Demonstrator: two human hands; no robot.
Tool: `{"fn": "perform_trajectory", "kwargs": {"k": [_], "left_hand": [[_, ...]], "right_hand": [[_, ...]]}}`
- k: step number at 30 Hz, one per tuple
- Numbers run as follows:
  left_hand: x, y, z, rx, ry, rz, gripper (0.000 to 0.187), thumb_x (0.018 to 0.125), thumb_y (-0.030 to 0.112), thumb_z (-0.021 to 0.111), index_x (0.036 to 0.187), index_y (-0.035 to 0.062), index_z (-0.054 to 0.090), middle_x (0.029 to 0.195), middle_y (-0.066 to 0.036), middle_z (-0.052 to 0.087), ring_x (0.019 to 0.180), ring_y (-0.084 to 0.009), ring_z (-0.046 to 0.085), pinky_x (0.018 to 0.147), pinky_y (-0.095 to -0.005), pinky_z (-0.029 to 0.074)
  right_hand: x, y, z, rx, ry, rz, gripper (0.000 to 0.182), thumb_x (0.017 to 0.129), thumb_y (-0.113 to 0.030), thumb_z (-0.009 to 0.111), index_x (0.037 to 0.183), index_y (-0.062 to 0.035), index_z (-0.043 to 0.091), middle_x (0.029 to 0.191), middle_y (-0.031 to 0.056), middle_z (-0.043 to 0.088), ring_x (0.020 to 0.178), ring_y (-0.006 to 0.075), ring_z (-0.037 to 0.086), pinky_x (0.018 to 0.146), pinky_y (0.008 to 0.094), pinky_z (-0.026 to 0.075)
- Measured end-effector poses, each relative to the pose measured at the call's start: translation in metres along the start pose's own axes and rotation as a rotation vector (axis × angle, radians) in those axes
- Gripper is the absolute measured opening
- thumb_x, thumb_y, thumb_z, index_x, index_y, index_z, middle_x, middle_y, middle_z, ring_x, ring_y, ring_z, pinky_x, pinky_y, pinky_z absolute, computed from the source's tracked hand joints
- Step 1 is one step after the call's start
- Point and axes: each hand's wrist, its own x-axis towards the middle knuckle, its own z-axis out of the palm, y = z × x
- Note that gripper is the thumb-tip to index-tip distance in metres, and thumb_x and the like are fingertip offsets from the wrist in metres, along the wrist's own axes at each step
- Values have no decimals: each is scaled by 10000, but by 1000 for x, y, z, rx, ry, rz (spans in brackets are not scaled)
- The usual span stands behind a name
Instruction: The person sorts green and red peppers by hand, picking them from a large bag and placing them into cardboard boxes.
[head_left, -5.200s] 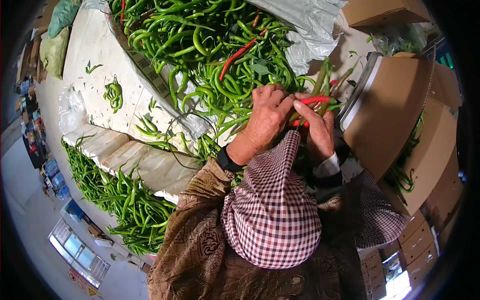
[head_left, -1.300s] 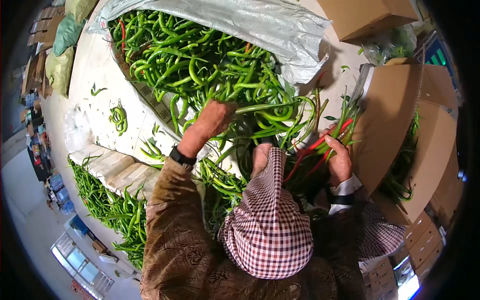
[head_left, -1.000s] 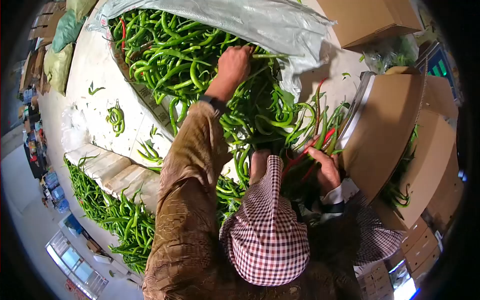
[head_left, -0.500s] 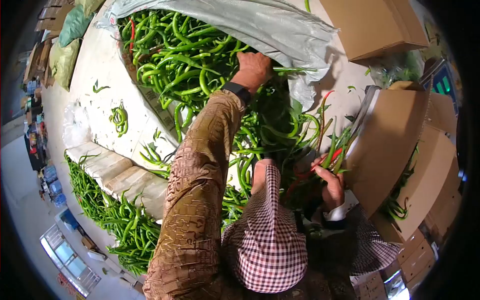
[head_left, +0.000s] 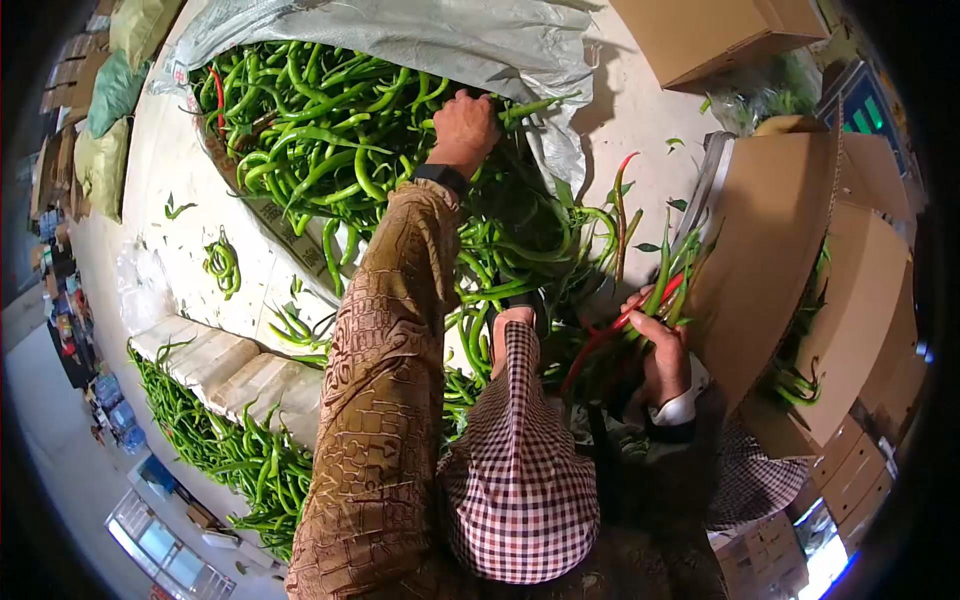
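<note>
My left hand (head_left: pixel 465 130), with a black watch at the wrist, is closed over green chili peppers (head_left: pixel 310 130) in the opened pale woven sack (head_left: pixel 440 40). A long green chili pepper (head_left: pixel 535 107) sticks out from its right side. My right hand (head_left: pixel 665 355) is closed around a small bunch of green and red chili peppers (head_left: pixel 662 290), beside a cardboard box (head_left: pixel 765 240). Loose peppers (head_left: pixel 500 250) with leaves lie between my hands and in front of my checkered trouser leg (head_left: pixel 520 480).
Another pile of green chili peppers (head_left: pixel 220 440) lies at lower left, behind a pale barrier (head_left: pixel 230 370). A closed carton (head_left: pixel 715 40) stands at upper right. Filled sacks (head_left: pixel 105 170) stand at far left. A few stray peppers (head_left: pixel 222 262) lie on the floor.
My left hand has moved left over the peppers in the sack, and the long pepper at its side has moved with it. My right hand keeps its bunch. The view has shifted slightly.
</note>
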Motion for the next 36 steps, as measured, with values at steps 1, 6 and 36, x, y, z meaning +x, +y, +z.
{"fn": "perform_trajectory", "kwargs": {"k": [1,6,36], "left_hand": [[1,-1,1,1,3,6,301,797,186,618,1068,59,652,1011,-215,660,934,-386,667,746,-484,544],[-7,-14,7,97,141,191,286,787,148,620,1065,96,653,1018,-170,625,881,-372,660,721,-480,541],[-143,-13,-231,-1274,62,138,255,944,180,586,1129,5,605,1200,-156,644,1119,-287,610,938,-399,490]], "right_hand": [[0,-1,-2,5,19,-12,332,806,21,655,1126,-33,584,975,60,658,956,192,631,910,357,486],[-3,-1,-5,50,40,-9,332,806,18,667,1124,-31,589,979,55,658,955,183,629,915,347,483],[-15,-13,5,-161,8,-22,250,805,-75,720,1044,-53,652,961,-9,654,927,113,601,875,289,462]]}}
